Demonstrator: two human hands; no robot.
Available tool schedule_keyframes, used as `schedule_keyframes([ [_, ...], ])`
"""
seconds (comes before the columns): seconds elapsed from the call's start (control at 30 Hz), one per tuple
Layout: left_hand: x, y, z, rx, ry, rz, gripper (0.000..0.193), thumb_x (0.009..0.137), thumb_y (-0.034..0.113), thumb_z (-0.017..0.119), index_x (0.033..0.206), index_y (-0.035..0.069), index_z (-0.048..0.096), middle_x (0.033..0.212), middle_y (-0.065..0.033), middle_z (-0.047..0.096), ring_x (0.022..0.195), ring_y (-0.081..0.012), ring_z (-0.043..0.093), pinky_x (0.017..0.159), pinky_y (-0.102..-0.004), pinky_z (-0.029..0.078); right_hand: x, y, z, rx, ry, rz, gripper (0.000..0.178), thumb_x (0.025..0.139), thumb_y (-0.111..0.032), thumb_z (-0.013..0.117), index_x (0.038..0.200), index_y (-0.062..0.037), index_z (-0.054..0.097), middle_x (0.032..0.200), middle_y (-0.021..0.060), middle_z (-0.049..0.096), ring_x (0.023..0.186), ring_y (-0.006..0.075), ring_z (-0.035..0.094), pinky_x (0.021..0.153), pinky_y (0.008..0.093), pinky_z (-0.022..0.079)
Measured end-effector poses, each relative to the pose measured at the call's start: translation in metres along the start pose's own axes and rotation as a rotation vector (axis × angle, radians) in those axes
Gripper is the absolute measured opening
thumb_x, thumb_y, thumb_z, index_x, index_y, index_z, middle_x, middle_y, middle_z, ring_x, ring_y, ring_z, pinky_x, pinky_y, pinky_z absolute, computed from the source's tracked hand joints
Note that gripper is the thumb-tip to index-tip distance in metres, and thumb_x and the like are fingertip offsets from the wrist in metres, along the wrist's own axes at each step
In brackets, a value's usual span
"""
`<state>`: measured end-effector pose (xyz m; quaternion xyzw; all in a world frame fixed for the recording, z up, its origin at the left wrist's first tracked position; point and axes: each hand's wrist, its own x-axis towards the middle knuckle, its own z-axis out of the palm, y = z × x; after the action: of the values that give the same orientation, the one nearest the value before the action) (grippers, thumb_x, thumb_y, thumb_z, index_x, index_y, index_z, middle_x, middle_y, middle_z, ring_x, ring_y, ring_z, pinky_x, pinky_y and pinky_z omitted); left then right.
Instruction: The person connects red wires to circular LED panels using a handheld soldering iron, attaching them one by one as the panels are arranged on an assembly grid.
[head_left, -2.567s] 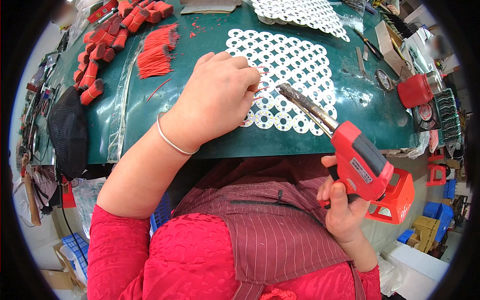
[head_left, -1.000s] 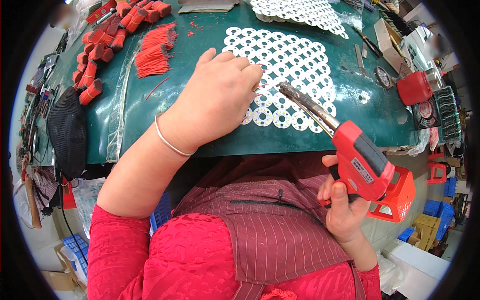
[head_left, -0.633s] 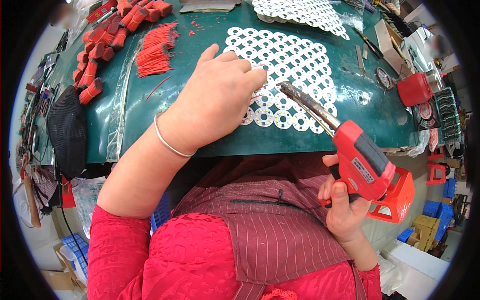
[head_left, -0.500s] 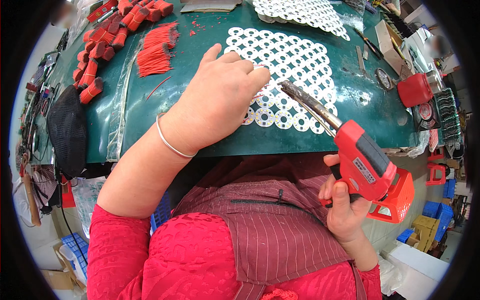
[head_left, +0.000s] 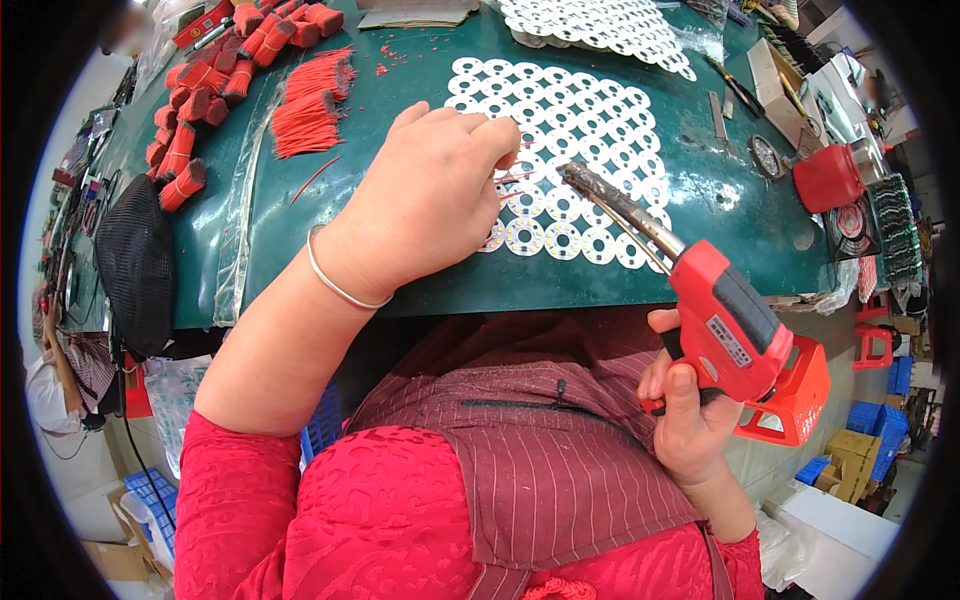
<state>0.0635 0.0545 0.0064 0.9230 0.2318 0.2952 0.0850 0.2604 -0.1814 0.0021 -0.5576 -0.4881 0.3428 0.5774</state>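
My right hand grips a red-and-black soldering gun by its handle. The gun's dark, stained tip points up and left, over a panel of round white LED circuit boards. Over the panel's left edge, my left hand is closed with its back toward me. Short red wires stick out past its curled fingers, over the boards; the fingertips themselves are hidden. A gap separates the gun's tip from the left hand.
Loose red wires lie in two piles left of the panel, with tied bundles beyond. Another stack of board panels sits at the far side. A dark mesh cap hangs at the left edge; tweezers and a round tin are at right.
My left hand has shifted slightly left and down, away from the gun's tip. The board panel has slid a little left. My right hand and the soldering gun stay in place.
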Motion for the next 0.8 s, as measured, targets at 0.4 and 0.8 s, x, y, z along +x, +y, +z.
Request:
schedule_keyframes([
  [0.4, 0.0018, -0.0036, -0.0027, -0.020, -0.003, -0.009, 0.013, 0.073, -0.002, 0.064, 0.084, 0.004, 0.060, 0.076, -0.0082, 0.063, 0.079, -0.0296, 0.059, 0.076, -0.0398, 0.046, 0.0008, 0.0003, 0.0014, 0.015, -0.001, -0.007, 0.047, 0.102, -0.026, 0.058, 0.139, -0.0004, 0.042, 0.127, 0.0158, 0.057, 0.070, 0.0080, 0.051, 0.060, 0.0261, 0.050],
  [0.8, 0.0002, -0.0018, -0.0037, 0.098, -0.038, -0.007, 0.007, 0.075, 0.002, 0.066, 0.080, 0.006, 0.064, 0.075, -0.0056, 0.063, 0.082, -0.0266, 0.060, 0.079, -0.0394, 0.045, -0.0005, 0.0021, -0.0001, 0.011, -0.006, -0.025, 0.045, 0.103, -0.024, 0.057, 0.139, -0.0005, 0.042, 0.127, 0.0163, 0.058, 0.070, 0.0080, 0.051, 0.060, 0.0260, 0.050],
])
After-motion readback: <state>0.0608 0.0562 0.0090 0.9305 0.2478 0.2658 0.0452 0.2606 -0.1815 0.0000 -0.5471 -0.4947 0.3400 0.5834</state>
